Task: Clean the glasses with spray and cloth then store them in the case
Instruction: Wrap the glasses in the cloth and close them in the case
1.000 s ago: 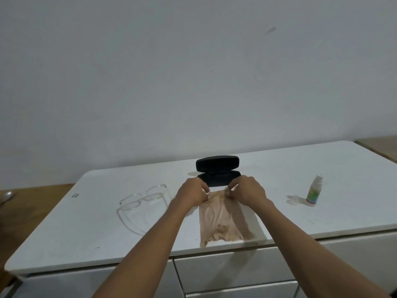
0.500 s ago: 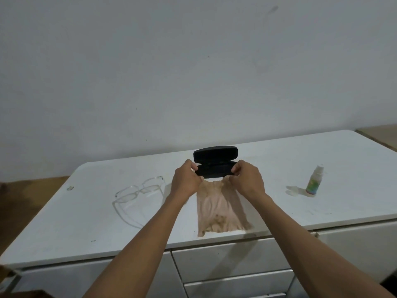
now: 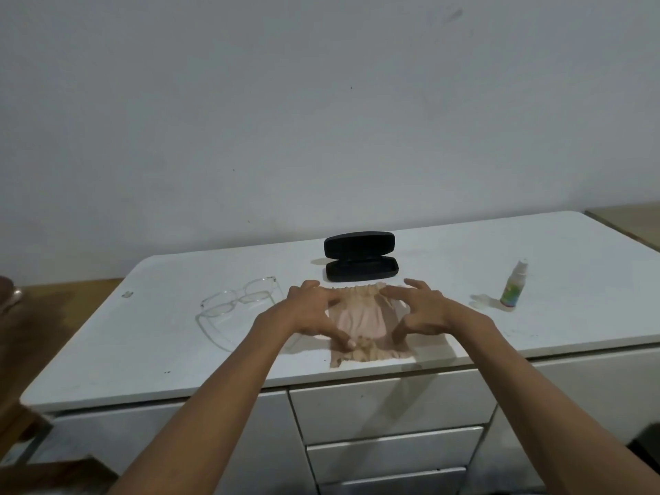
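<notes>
With spread, empty fingers, the left hand [image 3: 310, 312] and right hand [image 3: 421, 310] are being held over the cloth [image 3: 360, 316], which is best gathered without nudging the open case [image 3: 360, 257].

Case [image 3: 360, 257] — black. Cloth [image 3: 360, 321] before it — beige-pink, plain. Glasses [image 3: 239, 298] clear. Bottle [image 3: 512, 285] white, green-patterned label. Cabinet top [image 3: 535, 251] white.

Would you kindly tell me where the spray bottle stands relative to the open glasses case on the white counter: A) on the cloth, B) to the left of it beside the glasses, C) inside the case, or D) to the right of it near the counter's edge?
D: the spray bottle stands upright, apart and to the right of the open case, while the glasses lie to the case's left.
</notes>
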`<move>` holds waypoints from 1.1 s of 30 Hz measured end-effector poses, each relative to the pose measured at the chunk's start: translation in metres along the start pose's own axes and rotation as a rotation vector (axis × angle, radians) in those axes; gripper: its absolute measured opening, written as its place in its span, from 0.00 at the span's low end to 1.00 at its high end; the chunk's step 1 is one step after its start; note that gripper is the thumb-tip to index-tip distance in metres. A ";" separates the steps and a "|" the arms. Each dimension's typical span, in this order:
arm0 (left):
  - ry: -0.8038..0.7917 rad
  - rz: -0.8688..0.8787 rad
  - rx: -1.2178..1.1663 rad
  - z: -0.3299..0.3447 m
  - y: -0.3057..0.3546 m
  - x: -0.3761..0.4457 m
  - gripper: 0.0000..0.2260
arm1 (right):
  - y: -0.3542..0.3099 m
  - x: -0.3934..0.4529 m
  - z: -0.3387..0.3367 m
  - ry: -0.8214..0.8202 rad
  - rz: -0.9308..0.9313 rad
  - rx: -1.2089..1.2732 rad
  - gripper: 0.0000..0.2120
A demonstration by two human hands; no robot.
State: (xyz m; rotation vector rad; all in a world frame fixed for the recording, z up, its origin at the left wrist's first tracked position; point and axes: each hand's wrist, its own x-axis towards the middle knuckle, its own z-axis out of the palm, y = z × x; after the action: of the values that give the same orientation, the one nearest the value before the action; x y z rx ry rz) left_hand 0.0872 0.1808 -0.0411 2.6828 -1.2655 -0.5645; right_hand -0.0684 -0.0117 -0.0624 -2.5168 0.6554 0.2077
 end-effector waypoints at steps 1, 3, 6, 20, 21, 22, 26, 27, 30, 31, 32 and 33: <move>-0.046 -0.006 0.037 -0.001 0.003 -0.007 0.50 | 0.000 -0.005 0.000 -0.021 -0.005 -0.029 0.48; -0.086 -0.013 0.110 0.000 0.005 -0.013 0.53 | 0.001 -0.007 0.002 -0.036 -0.022 -0.111 0.49; -0.104 -0.025 0.171 0.002 0.002 -0.012 0.55 | 0.001 -0.004 0.003 -0.041 -0.012 -0.169 0.49; 0.211 0.142 -0.023 0.003 -0.020 -0.021 0.47 | -0.032 -0.011 -0.004 0.139 -0.135 -0.078 0.34; 0.290 0.147 -0.044 0.002 -0.025 -0.027 0.44 | -0.038 -0.009 -0.001 0.197 -0.179 -0.044 0.31; 0.365 0.154 -0.061 0.001 -0.031 -0.033 0.40 | -0.046 -0.006 0.002 0.248 -0.220 -0.023 0.30; 0.545 0.158 -0.078 0.001 -0.064 -0.060 0.32 | -0.080 0.011 0.021 0.385 -0.363 -0.010 0.21; 0.569 0.145 -0.070 0.002 -0.075 -0.068 0.32 | -0.090 0.016 0.025 0.391 -0.385 -0.017 0.19; 0.623 0.088 -0.048 0.006 -0.107 -0.090 0.31 | -0.115 0.028 0.038 0.370 -0.433 -0.053 0.20; 0.641 0.072 -0.040 0.008 -0.117 -0.097 0.30 | -0.122 0.032 0.041 0.361 -0.447 -0.064 0.20; 0.668 0.063 -0.039 0.011 -0.127 -0.104 0.28 | -0.127 0.035 0.045 0.356 -0.457 -0.076 0.21; 0.704 0.058 -0.046 0.014 -0.137 -0.110 0.26 | -0.131 0.038 0.048 0.346 -0.460 -0.087 0.21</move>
State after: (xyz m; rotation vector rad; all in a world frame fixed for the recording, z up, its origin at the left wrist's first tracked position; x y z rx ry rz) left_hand 0.1164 0.3532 -0.0598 2.4337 -1.0819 0.3387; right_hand 0.0284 0.0952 -0.0543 -2.7307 0.1765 -0.3781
